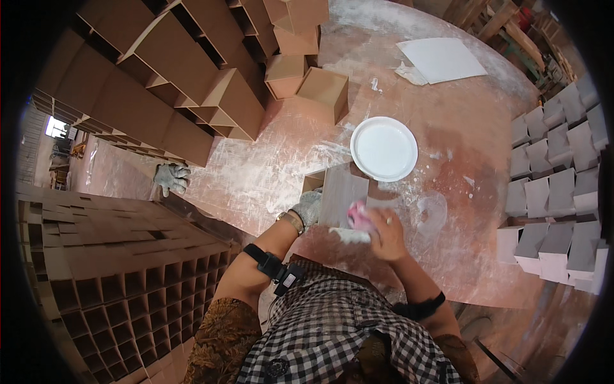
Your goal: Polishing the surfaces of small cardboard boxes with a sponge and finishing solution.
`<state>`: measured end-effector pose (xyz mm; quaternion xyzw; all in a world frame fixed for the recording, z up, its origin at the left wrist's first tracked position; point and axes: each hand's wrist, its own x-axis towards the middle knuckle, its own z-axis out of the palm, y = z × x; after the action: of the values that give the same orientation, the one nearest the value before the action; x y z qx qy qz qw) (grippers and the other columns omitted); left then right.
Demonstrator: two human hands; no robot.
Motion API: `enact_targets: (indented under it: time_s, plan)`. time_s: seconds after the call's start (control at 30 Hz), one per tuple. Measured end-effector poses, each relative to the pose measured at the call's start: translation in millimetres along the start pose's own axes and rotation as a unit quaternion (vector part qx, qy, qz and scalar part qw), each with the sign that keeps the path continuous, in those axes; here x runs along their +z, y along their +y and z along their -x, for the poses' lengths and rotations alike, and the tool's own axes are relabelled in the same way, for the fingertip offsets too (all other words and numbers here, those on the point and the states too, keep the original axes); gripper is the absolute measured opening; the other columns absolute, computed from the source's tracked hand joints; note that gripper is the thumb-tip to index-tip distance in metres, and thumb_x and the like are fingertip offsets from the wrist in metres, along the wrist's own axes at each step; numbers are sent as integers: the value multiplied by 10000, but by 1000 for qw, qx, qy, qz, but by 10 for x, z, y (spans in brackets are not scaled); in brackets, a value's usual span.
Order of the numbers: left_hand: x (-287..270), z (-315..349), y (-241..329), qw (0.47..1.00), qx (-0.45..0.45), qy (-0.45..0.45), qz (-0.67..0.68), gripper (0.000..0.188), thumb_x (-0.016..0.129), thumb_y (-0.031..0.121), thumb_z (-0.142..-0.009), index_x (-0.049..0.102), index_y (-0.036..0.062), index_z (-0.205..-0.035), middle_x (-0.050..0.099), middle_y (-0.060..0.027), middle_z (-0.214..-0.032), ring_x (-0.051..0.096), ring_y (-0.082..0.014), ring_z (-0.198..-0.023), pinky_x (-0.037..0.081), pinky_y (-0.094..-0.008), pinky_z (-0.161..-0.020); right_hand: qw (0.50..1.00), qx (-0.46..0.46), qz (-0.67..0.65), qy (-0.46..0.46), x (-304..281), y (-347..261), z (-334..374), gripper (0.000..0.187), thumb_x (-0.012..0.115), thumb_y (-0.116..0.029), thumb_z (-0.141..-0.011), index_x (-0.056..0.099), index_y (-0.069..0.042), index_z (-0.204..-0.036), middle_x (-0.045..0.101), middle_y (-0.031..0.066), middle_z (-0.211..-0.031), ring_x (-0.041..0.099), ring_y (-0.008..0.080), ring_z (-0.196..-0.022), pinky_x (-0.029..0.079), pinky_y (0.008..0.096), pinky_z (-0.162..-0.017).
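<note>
A small open box [344, 192] stands in front of me on the table, its upper face wet-looking and grey, with brown board showing at its left side. My left hand [309, 207], in a grey knitted glove, holds the box at that left side; its fingertips are partly hidden by the box. My bare right hand [387, 234] grips a crumpled pink cloth or sponge [360, 216] against the right part of the grey face. Just beyond the box sits a round white shallow dish [384, 148] with whitish contents.
Brown board boxes [173, 57] are stacked at the far left. Grey-and-white coated boxes [556, 173] stand in rows on the right. A white sheet [444, 59] lies at the back. Another grey glove [171, 178] rests left, near a compartmented stack [134, 281]. White smears mark the table [281, 160].
</note>
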<state>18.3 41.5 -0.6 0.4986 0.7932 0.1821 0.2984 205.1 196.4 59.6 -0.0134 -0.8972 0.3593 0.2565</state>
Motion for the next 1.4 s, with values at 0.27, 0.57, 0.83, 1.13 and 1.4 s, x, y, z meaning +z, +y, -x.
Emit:
enact_targets:
  time_s: [0.27, 0.57, 0.83, 1.13, 1.4]
  plan:
    - [-156, -1, 72, 999, -15, -30, 40, 438, 594, 389, -799, 589, 116, -1142, 606, -144, -1118, 581, -300, -1008, 465, -363, -846, 999, 17, -17, 30, 5, 251, -107, 443, 525, 49, -690, 578, -65, -1114, 616, 158, -988, 557, 349, -865, 444, 417, -766]
    - [24, -47, -40, 999, -8, 4, 41, 437, 604, 374, -793, 589, 111, -1141, 594, -140, -1131, 582, -299, -998, 463, -358, -854, 999, -24, 21, -6, 58, 30, 311, 382, 495, -48, -709, 595, -88, -1076, 608, 138, -1011, 541, 285, -933, 396, 404, -825]
    - [55, -109, -46, 991, -24, -32, 127, 463, 593, 385, -798, 572, 95, -1158, 582, -170, -1140, 576, -316, -1014, 466, -374, -849, 994, 67, 46, 74, 84, 192, -297, 452, 513, 1, -718, 569, -124, -1149, 627, 95, -988, 544, 331, -940, 399, 427, -871]
    - [-315, -32, 490, 998, -28, -56, -21, 495, 634, 398, -741, 584, 74, -1112, 598, -190, -1098, 580, -342, -1000, 466, -410, -833, 999, -11, -16, 34, 57, 169, -104, 403, 528, 3, -712, 587, -71, -1104, 607, 162, -1021, 558, 340, -909, 422, 420, -793]
    - [-41, -58, 257, 999, -45, 22, -11, 464, 621, 379, -747, 597, 79, -1100, 601, -179, -1101, 578, -332, -1007, 457, -400, -850, 996, -54, -74, 22, 93, -89, -164, 373, 532, -27, -737, 595, -73, -1102, 616, 138, -997, 562, 330, -888, 429, 433, -808]
